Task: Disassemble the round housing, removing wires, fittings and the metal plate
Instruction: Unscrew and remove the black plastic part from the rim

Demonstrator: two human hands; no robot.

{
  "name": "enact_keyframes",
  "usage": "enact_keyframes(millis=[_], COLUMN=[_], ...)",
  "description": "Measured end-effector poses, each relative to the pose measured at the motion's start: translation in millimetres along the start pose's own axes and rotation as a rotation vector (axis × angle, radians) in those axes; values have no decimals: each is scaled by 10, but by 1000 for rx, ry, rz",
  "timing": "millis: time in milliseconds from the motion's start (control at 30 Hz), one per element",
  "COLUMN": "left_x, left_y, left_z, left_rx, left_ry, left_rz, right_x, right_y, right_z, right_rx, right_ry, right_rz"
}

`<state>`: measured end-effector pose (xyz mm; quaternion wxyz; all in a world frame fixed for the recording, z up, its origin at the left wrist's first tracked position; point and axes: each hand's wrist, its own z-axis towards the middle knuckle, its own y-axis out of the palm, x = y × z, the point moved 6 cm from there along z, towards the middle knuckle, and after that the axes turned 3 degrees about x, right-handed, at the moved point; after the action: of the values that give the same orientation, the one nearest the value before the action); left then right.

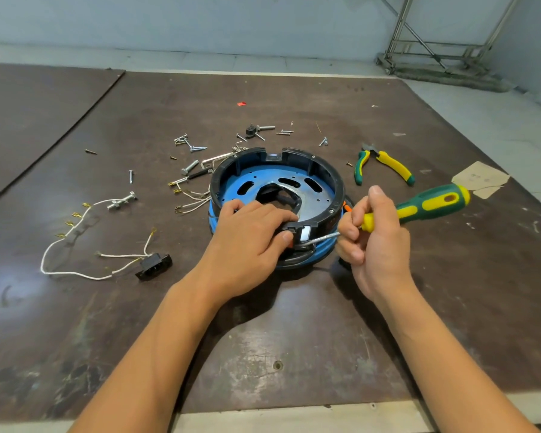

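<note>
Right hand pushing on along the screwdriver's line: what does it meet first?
Likely the near rim of the round housing, where the screwdriver tip sits; the left hand lies just beyond. Depth unclear.

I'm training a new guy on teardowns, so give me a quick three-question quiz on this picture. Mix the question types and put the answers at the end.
1. Multiple choice: which tool does the right hand grip? A hammer, B screwdriver, C knife.
2. True or false: the pliers lie untouched on the table, to the right of the round housing.
3. Fill in: the left hand grips the housing's near rim, and the metal plate inside it is coloured ____.
Key: 1 B. 2 true. 3 blue.
</note>
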<state>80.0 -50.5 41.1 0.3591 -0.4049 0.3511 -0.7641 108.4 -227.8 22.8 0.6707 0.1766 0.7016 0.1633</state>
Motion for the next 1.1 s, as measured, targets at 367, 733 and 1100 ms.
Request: enact_keyframes(millis=[367,733,1100], left_x=[1,18,22], left_y=[9,-20,-22], left_z=[8,4,7], left_rx=[7,10,5], left_ry=[7,2,41], left_rz=[-5,-4,7], right_x=[216,-239,-217], right_y=[-69,-56,97], right_z=[53,-109,-302], right_rx=[79,-110,-180], right_ry=[349,-45,-745], right_rz=[160,80,-931])
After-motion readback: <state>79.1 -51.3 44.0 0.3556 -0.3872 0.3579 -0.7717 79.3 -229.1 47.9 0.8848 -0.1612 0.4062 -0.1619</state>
